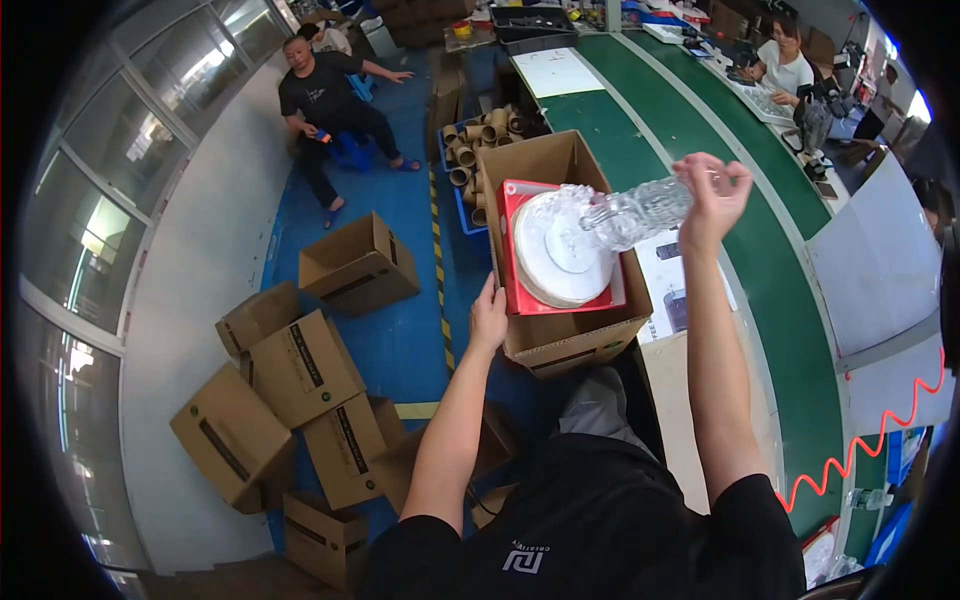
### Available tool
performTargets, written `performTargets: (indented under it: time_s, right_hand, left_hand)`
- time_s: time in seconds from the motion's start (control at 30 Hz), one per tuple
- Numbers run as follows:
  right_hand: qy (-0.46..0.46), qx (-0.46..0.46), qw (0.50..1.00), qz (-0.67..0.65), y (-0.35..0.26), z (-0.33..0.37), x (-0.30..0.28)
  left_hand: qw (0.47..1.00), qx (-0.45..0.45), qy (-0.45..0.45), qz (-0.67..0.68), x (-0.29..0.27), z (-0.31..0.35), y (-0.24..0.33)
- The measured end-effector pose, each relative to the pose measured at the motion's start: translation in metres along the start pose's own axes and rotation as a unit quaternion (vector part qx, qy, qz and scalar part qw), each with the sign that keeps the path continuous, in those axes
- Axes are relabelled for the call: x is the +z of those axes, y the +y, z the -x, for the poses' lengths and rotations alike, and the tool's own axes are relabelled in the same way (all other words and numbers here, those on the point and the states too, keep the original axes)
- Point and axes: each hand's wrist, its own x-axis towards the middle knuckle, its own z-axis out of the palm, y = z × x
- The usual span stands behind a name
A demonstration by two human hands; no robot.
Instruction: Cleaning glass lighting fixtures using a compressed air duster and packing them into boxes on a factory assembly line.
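Note:
An open cardboard box (575,342) stands in front of me with a red box (525,200) inside it. In the red box sits a round white object (562,255), a flat disc whose kind I cannot make out. My left hand (489,316) grips the left wall of the cardboard box. My right hand (715,195), raised over the green table, is closed on a length of clear crinkled plastic (645,212). The plastic stretches from the fingers down to the top of the white object, where more of it lies bunched.
Several cardboard boxes (303,368) lie on the blue floor at left. Cardboard tubes (480,140) fill blue crates behind the box. A long green table (800,290) curves along the right, beside a red coiled hose (870,443). One person (335,100) sits back left; another (785,70) works at right.

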Motion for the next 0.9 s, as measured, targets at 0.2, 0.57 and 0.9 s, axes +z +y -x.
performTargets:
  time_s: [0.2,0.57,0.9]
  right_hand:
    - [-0.074,0.001,0.989,0.132,0.02,0.032,0.024]
    - [-0.288,0.151,0.881,0.342,0.118,0.108,0.026]
    - [-0.511,0.303,0.664,0.453,0.222,0.158,-0.044]
  left_hand:
    - [0.997,-0.02,0.006,0.074,0.004,0.002,0.02]
    - [0.993,-0.105,0.0,-0.052,0.003,0.009,0.034]
    - [0.995,-0.089,-0.005,-0.044,0.005,0.007,0.041]
